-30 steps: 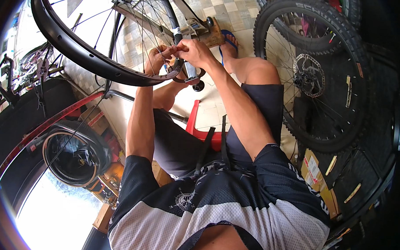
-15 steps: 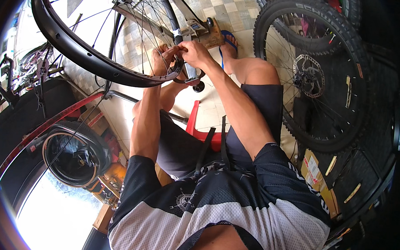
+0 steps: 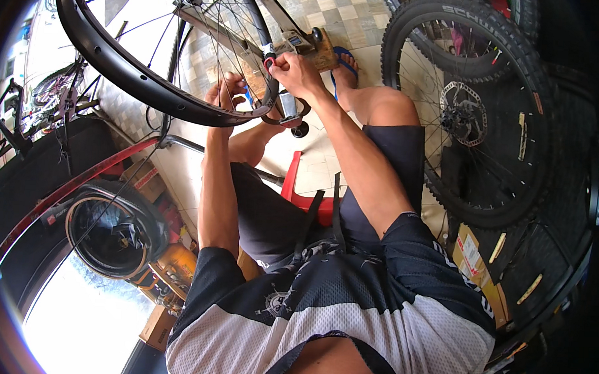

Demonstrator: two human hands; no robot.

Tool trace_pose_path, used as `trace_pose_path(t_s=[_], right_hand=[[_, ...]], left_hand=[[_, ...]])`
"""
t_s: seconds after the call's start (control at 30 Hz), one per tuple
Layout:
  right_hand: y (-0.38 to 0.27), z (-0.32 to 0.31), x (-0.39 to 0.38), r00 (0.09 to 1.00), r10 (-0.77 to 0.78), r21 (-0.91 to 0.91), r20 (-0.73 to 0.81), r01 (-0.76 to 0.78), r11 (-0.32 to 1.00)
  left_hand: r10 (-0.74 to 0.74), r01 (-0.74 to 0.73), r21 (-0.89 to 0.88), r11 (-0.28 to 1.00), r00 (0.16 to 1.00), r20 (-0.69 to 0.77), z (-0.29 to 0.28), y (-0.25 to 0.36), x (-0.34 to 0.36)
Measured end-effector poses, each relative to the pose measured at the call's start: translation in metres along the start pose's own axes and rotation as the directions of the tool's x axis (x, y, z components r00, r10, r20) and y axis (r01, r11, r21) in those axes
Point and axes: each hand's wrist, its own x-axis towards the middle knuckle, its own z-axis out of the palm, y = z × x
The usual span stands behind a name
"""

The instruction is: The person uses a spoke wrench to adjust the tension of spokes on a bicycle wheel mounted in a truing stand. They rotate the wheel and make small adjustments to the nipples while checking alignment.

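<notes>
A bicycle wheel with a black rim (image 3: 128, 82) and thin black spokes stands upright in a metal truing stand (image 3: 290, 107). My right hand (image 3: 297, 76) is closed at the rim's right side, pinching a small red ring-shaped tool (image 3: 269, 62), which looks like a spoke wrench. My left hand (image 3: 223, 93) is among the spokes on the inner side of the rim, its fingers half curled and apart, with nothing visible in them. A bit of blue shows between that hand and the rim; I cannot tell what it is.
Knobby-tyred wheels (image 3: 389, 117) lean at the right, one with a disc rotor (image 3: 463, 113). A red stool (image 3: 317, 207) is between my legs. Tyres (image 3: 81, 199), boxes (image 3: 155, 327) and a red bar (image 3: 68, 189) are at the left. The stand has a wooden base (image 3: 325, 48).
My hands have come apart. My left hand has moved left, away from the right hand. The red tool now shows in my right hand, and the wheel sits slightly further right in view.
</notes>
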Motion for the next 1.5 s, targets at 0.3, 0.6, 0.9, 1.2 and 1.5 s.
trace_pose_path(t_s=[0.3, 0.6, 0.9, 1.2, 1.5], right_hand=[[-0.004, -0.006, -0.004, 0.999, 0.041, -0.029, -0.025, -0.042, 0.999], [0.004, 0.001, -0.003, 1.000, -0.001, -0.021, 0.008, 0.001, 1.000], [0.000, 0.000, -0.005, 0.995, -0.018, -0.030, 0.100, 0.021, 0.999], [-0.016, -0.010, -0.014, 0.980, -0.007, 0.044, 0.199, -0.001, 0.999], [-0.027, -0.013, -0.025, 0.986, -0.081, 0.063, 0.147, 0.073, 0.995]], left_hand=[[0.067, -0.076, 0.274, 0.959, 0.997, 0.043, -0.001, -0.008, 0.003], [0.102, -0.115, 0.309, 0.944, 0.993, 0.059, 0.006, -0.033, 0.041], [0.100, -0.101, 0.315, 0.944, 0.995, 0.019, 0.009, -0.026, 0.030], [0.133, -0.143, 0.360, 0.922, 0.990, 0.053, 0.008, -0.024, 0.034], [0.064, -0.075, 0.309, 0.948, 0.997, 0.046, 0.011, -0.023, 0.035]])
